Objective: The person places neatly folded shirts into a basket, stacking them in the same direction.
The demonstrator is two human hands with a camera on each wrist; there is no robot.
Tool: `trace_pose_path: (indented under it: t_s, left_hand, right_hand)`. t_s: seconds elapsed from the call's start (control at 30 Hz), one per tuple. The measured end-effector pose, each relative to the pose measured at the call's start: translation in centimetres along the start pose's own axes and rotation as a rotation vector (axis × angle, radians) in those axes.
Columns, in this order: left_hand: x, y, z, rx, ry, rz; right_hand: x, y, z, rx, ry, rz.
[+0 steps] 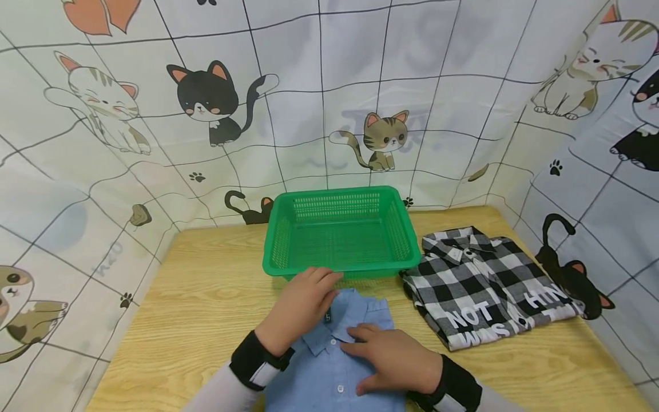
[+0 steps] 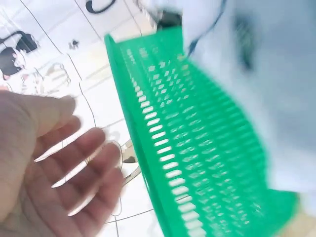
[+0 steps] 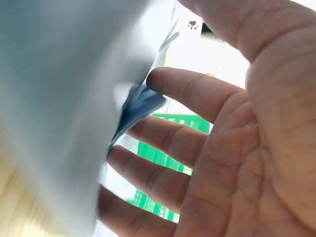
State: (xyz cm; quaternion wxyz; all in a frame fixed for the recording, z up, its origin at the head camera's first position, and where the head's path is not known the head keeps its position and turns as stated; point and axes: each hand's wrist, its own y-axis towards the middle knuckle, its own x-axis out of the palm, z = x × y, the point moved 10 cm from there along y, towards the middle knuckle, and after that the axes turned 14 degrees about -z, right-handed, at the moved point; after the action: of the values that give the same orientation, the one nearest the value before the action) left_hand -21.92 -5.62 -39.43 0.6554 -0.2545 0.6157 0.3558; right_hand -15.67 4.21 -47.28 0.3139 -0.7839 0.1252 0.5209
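Blue shirt (image 1: 319,377) beneath two hands, at the near side of a wooden bench (image 1: 206,286).
Its buttoned front runs off the lower edge of the head view, collar (image 1: 347,315) toward a green basket (image 1: 337,212) just beyond. Over the collar's left side, near the basket's front rim, is the left hand (image 1: 302,308); its fingers (image 2: 84,148) are loosely spread and slightly bent, clasping nothing, and whether they touch cloth I cannot tell. The right hand (image 1: 393,357) lies on the shirt's right side below the collar, fingers fairly straight and apart, tips at the cloth. Black straps (image 1: 252,355) circle both wrists. Right of the basket lies a checked shirt (image 1: 484,292) with white lettering; cartoon cats cover the backdrop (image 1: 298,57).
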Motion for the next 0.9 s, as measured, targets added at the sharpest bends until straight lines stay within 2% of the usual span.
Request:
trace_pose_path:
  t_s: [0.1,0.23,0.3,0.4,0.47,0.7,0.77,0.83,0.9]
  left_hand:
    - [1.7,-3.9,-0.1,0.001,-0.052,-0.12]
    - [5.4,-8.4,-0.3,0.004,-0.125,-0.367]
    - [7.2,-10.0,-0.3,-0.001,-0.171,-0.475]
    - [8.9,-11.1,-0.2,-0.004,-0.209,-0.566]
    - [9.3,-11.0,0.0,0.011,-0.21,-0.569]
    - [9.6,-9.2,0.7,0.028,-0.172,-0.564]
    - [9.6,-8.8,0.7,0.038,-0.162,-0.548]
    - [9.5,-8.7,0.4,0.02,-0.215,-0.503]
    - [9.0,-8.7,-0.6,-0.052,-0.352,-0.421]
  right_hand:
    - [0.3,-0.9,0.5,0.003,-0.03,0.001]
    - [1.0,-1.6,1.0,-0.003,-0.004,-0.023]
    - [1.3,-1.9,1.3,0.0,0.033,-0.034]
    - [1.7,-2.3,1.9,0.011,0.078,-0.041]
    - [1.9,-2.7,2.3,0.022,0.102,-0.041]
    - [2.1,-3.6,3.7,0.058,0.13,-0.007]
    - [2.1,-4.0,4.1,0.055,0.148,0.04]
    - [1.9,-4.6,4.7,0.064,0.23,0.119]
    - [1.9,-5.5,5.8,0.08,0.416,0.199]
